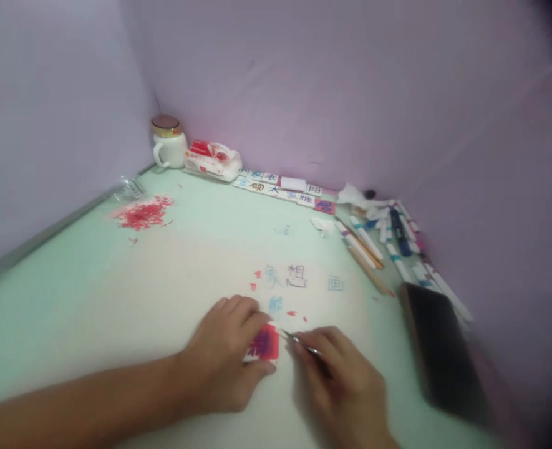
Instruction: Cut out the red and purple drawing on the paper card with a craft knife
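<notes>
My left hand (229, 352) lies on the table with thumb and fingers closed around a small block (270, 343). The block's top is pinkish red with a dark purple character on it, and its edges are white. In my right hand (345, 374) is a slim metal craft knife (306, 344), gripped like a pen. Its tip points left and is close to the block's upper right corner; whether it touches cannot be made out. Small red shavings (291, 313) lie just beyond the block, near blue and purple characters (297, 276) written on the table.
A heap of red shavings (145, 213) lies at the left. Along the wall stand a lidded white mug (170, 149), a tissue pack (213, 161) and rows of character tiles (276, 189). Several markers (369, 240) and a dark phone (439, 349) lie to the right.
</notes>
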Demonstrator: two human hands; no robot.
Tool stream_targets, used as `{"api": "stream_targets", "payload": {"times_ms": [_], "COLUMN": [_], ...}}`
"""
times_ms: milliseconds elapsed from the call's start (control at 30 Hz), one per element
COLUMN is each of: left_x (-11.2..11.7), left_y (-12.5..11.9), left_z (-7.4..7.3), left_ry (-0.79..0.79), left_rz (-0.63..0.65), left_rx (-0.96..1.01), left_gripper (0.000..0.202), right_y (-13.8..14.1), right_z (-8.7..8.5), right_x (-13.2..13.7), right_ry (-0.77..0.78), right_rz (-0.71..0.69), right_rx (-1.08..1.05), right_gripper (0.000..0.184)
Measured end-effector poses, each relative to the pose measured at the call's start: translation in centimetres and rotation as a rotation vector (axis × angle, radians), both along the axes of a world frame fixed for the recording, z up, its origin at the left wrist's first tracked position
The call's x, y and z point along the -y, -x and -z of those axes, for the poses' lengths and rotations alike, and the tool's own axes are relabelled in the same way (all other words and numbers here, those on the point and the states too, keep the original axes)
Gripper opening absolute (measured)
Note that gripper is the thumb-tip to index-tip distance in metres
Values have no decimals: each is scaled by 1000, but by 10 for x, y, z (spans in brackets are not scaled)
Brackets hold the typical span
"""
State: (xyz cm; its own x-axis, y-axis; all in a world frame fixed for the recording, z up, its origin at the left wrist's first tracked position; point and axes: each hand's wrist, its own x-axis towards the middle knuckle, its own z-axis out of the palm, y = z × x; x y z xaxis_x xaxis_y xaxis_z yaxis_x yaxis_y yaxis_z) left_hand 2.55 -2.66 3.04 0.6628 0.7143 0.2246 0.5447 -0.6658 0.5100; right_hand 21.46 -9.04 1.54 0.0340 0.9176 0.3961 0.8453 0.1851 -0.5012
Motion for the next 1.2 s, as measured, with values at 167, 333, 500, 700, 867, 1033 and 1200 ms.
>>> {"api": "stream_targets", "payload": {"times_ms": [167, 333, 500, 700, 867, 1033, 1200], "left_x": [-3, -5, -7, -9, -9, -9, -9], "left_y": [-1, 0, 1, 2, 2, 2, 0], "left_z": [4, 3, 4, 4, 3, 2, 2], "left_ry": [-18, -35, -94, -124, -129, -112, -95], "left_rz": [9, 38, 56, 74, 75, 58, 51], "left_rx": [29, 40, 39, 26, 15, 1, -2], "left_gripper": [33, 29, 27, 26, 24, 23, 24], "right_y": [2, 6, 8, 3, -3, -7, -9], "right_z": [9, 5, -1, -4, -4, -2, -3], "right_x": [-2, -5, -7, -7, -6, -6, -8], "right_ry": [-133, -140, -135, -119, -103, -57, 32], "right_rz": [53, 73, 75, 79, 75, 7, -55], "right_rx": [56, 92, 71, 187, 248, 180, 57], "right_gripper": [16, 15, 17, 25, 26, 20, 18]}}
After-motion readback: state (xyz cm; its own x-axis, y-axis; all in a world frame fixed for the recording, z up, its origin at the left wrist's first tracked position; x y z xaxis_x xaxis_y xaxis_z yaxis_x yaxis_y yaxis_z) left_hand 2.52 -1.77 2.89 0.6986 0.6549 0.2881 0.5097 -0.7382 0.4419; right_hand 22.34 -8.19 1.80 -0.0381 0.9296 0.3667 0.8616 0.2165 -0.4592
